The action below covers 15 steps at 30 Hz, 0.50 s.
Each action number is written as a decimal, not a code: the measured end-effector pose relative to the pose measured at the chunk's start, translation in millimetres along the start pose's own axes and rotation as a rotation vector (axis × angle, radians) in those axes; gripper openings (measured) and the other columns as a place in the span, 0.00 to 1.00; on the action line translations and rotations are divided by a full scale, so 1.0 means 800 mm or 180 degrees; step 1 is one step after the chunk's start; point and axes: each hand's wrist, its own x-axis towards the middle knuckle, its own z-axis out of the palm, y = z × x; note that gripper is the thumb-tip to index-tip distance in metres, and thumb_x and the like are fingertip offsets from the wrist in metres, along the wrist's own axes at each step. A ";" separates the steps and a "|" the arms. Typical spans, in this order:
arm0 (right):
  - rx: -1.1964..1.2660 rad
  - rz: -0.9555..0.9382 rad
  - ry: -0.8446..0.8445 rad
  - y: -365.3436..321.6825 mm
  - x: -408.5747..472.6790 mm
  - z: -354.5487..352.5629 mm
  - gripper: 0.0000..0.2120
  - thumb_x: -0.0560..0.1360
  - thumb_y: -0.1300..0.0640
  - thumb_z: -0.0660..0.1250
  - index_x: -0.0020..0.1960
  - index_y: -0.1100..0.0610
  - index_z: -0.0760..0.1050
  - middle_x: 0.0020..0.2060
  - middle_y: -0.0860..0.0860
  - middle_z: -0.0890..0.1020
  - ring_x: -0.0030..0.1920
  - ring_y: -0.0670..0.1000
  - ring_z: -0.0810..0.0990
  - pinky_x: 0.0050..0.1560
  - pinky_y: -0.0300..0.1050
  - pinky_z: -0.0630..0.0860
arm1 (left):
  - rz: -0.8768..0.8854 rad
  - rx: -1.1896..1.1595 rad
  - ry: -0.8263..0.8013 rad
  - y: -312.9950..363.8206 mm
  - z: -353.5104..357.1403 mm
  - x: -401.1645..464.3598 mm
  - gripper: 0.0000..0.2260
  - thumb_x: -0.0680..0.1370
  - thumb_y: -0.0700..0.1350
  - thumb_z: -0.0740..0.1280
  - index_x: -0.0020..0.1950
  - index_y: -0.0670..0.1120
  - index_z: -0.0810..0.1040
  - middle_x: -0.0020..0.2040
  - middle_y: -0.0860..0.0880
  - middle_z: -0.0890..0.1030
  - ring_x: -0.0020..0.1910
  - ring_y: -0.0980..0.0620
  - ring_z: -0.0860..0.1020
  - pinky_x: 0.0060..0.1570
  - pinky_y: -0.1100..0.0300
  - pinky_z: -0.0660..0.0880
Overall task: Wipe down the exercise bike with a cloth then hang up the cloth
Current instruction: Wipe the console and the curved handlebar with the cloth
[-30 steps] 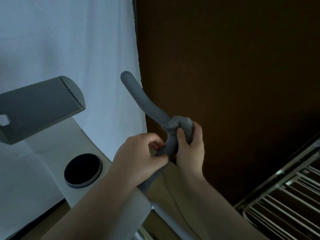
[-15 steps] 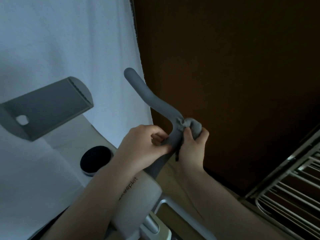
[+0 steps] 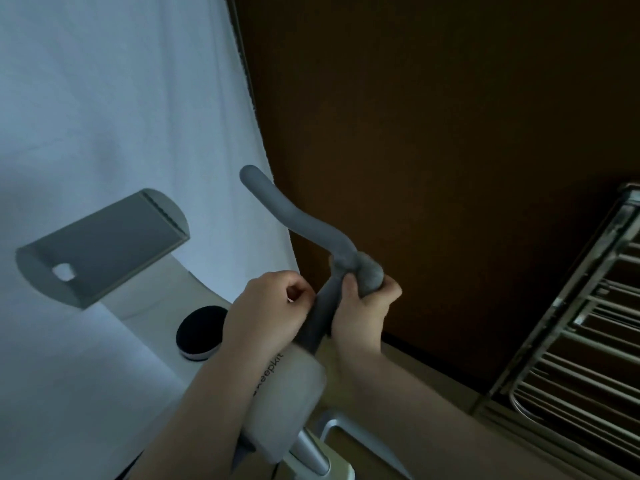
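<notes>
The exercise bike (image 3: 284, 400) stood beside a white curtain (image 3: 121, 116), its grey handlebar (image 3: 298, 220) rising toward a brown wall (image 3: 450, 150). The left hand (image 3: 266, 313) was curled around the lower bar. The right hand (image 3: 363, 306) held the grey cloth (image 3: 371, 275) bunched against the bend, fingers closed on it. Risk: the wad could slip off the curve, leaving the upper bar unwiped. The drying rack (image 3: 571, 341) stood near.
</notes>
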 end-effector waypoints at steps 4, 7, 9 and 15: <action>-0.0060 0.0278 -0.0234 0.003 0.006 -0.008 0.15 0.78 0.58 0.65 0.54 0.49 0.59 0.60 0.56 0.71 0.57 0.55 0.75 0.58 0.55 0.77 | 0.0076 0.0029 0.0055 0.001 0.003 0.001 0.05 0.77 0.49 0.65 0.44 0.53 0.81 0.41 0.57 0.82 0.40 0.57 0.79 0.44 0.55 0.79; -0.0514 0.0060 -0.0155 -0.021 0.035 -0.002 0.16 0.78 0.58 0.65 0.57 0.49 0.58 0.62 0.57 0.71 0.58 0.55 0.75 0.58 0.54 0.76 | 0.0117 0.0095 0.0100 0.000 0.004 0.001 0.05 0.77 0.47 0.65 0.45 0.54 0.81 0.43 0.56 0.82 0.40 0.57 0.79 0.45 0.58 0.78; -0.0556 -0.0387 -0.0327 -0.014 0.024 -0.007 0.18 0.78 0.57 0.65 0.57 0.45 0.58 0.61 0.54 0.72 0.58 0.53 0.77 0.56 0.55 0.79 | 0.0082 0.0049 0.0117 0.000 0.003 0.000 0.06 0.77 0.47 0.65 0.44 0.54 0.81 0.41 0.57 0.82 0.40 0.58 0.78 0.44 0.57 0.79; -0.1233 -0.1282 -0.0299 -0.020 0.023 -0.043 0.22 0.71 0.53 0.74 0.59 0.44 0.69 0.50 0.39 0.76 0.51 0.41 0.77 0.48 0.38 0.79 | 0.0011 0.0058 0.0172 0.002 0.002 -0.003 0.06 0.77 0.48 0.65 0.43 0.55 0.80 0.40 0.59 0.80 0.39 0.59 0.78 0.42 0.58 0.79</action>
